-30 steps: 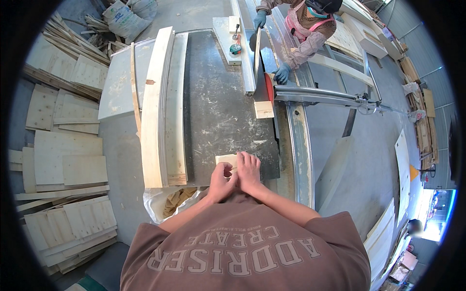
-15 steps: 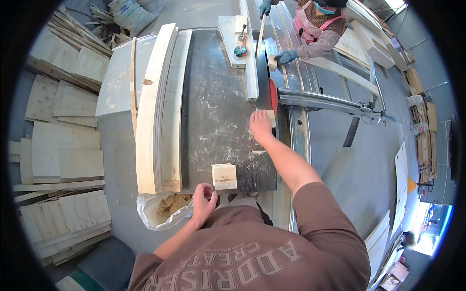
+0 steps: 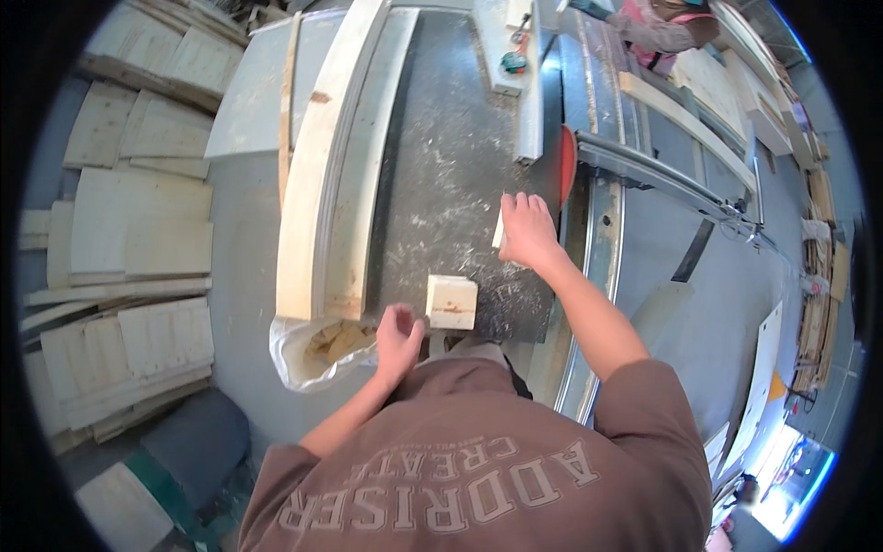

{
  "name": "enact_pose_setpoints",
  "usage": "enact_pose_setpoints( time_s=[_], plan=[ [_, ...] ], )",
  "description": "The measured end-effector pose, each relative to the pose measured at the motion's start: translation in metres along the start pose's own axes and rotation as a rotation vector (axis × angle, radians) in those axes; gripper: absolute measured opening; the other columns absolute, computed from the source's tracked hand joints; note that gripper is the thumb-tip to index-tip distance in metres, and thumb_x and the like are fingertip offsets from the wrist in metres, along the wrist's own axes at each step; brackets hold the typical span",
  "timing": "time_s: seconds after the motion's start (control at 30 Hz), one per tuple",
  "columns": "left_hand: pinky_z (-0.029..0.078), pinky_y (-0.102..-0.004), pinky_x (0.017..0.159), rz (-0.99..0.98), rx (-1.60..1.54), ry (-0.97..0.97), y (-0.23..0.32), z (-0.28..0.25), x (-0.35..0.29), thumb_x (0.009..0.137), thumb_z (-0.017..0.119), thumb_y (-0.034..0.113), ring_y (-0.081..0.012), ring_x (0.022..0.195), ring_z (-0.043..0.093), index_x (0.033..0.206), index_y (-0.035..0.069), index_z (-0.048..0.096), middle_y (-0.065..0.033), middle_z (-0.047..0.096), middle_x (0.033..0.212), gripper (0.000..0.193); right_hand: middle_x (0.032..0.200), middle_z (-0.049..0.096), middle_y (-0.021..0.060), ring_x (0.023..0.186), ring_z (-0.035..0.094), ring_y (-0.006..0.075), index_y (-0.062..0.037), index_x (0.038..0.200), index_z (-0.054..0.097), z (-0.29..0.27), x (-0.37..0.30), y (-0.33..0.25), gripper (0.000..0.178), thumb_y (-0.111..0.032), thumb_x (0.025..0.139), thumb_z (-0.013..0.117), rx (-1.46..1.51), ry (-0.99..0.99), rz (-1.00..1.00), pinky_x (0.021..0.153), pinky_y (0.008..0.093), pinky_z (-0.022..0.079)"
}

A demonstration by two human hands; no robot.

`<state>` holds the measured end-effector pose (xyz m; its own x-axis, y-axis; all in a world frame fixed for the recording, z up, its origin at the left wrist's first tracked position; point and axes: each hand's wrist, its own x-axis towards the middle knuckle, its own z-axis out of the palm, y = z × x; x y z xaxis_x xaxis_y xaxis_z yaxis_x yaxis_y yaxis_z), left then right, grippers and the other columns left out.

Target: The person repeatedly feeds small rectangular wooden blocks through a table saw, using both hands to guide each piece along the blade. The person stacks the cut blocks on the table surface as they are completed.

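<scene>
We take the dark desk (image 3: 432,184) as the reference surface. Along its left edge we find a stack of long pale boards (image 3: 336,156), running from the far side to the near left corner. Beyond the far right corner we note a co-worker (image 3: 658,35) in a pink apron, cut off by the rim of the view. Below the near left corner we locate an open white bag (image 3: 291,354) with brown contents. A metal rail (image 3: 531,120) lies lengthwise on the far right part, with a red guard (image 3: 567,166) beside its near end, at the right edge.

We read the hands as follows. The right hand (image 3: 529,230) is above the right part of the desk, fingers closed on a pale wood piece; we cannot tell whether that piece touches the surface. The left hand (image 3: 400,342) is at the near edge, half open with fingers curled; we see nothing in its grasp.

A green hand tool (image 3: 513,62) rests toward the far edge, left of the rail. A squarish wood block (image 3: 452,302) sits close to the near edge, just right of the left hand. Of the wood piece (image 3: 498,232), only a narrow strip shows.
</scene>
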<state>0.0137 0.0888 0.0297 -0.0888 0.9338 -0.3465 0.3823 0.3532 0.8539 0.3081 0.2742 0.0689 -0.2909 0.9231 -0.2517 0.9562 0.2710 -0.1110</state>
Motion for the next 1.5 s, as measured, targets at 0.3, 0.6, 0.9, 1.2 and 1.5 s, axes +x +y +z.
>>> enact_pose_setpoints(
  time_s=[0.3,0.6,0.9,1.2,1.5],
  plan=[
    [0.041,-0.0443,0.123,-0.125,-0.175,-0.274,-0.023,0.026,0.049,0.101,0.068,0.019,-0.0349,0.150,0.048,0.166,-0.005,0.032,-0.0263,0.047,0.164,0.078,0.125,0.062,0.0186,0.125,0.058,0.0360,0.0029,0.132,0.055,0.041,-0.070,-0.130,0.075,-0.025,0.071,0.088,0.196,0.001,-0.191,0.114,0.0476,0.044],
    [0.037,-0.0456,0.127,-0.292,-0.179,-0.420,-0.045,0.029,0.078,0.087,0.085,0.023,-0.0365,0.154,0.045,0.167,-0.007,0.030,-0.0277,0.045,0.166,0.101,0.145,0.061,0.0202,0.131,0.062,0.0296,0.0037,0.148,0.053,0.162,-0.093,-0.083,0.076,-0.036,0.092,0.084,1.365,0.231,0.501,0.111,0.0432,0.049],
    [0.040,-0.0413,0.123,-0.397,-0.415,-0.669,-0.049,0.014,0.083,0.089,0.081,0.021,-0.0250,0.141,0.056,0.157,-0.001,0.049,-0.0122,0.060,0.152,0.078,0.136,0.069,0.0106,0.124,0.067,0.0208,-0.0005,0.146,0.055,0.171,-0.100,-0.103,0.072,-0.042,0.096,0.085,2.190,-0.278,0.422,0.107,0.0369,0.053],
    [0.042,-0.0433,0.121,-0.319,-0.480,-0.617,-0.038,-0.006,0.017,0.079,0.083,0.009,-0.0251,0.141,0.056,0.157,-0.002,0.045,-0.0126,0.060,0.150,0.088,0.147,0.054,0.0166,0.140,0.052,0.0258,0.0021,0.154,0.038,0.150,-0.133,-0.105,0.095,-0.032,0.084,0.091,1.928,-0.343,0.229,0.121,0.0409,0.041],
    [0.047,-0.0463,0.117,-0.296,-0.584,-0.363,-0.050,-0.045,-0.055,0.090,0.086,0.026,-0.0301,0.142,0.056,0.162,0.000,0.044,-0.0181,0.056,0.157,0.087,0.139,0.065,0.0143,0.129,0.064,0.0263,0.0023,0.152,0.048,0.149,-0.138,-0.122,0.082,-0.028,0.085,0.083,2.252,-0.706,0.141,0.115,0.0427,0.050]
  ],
)
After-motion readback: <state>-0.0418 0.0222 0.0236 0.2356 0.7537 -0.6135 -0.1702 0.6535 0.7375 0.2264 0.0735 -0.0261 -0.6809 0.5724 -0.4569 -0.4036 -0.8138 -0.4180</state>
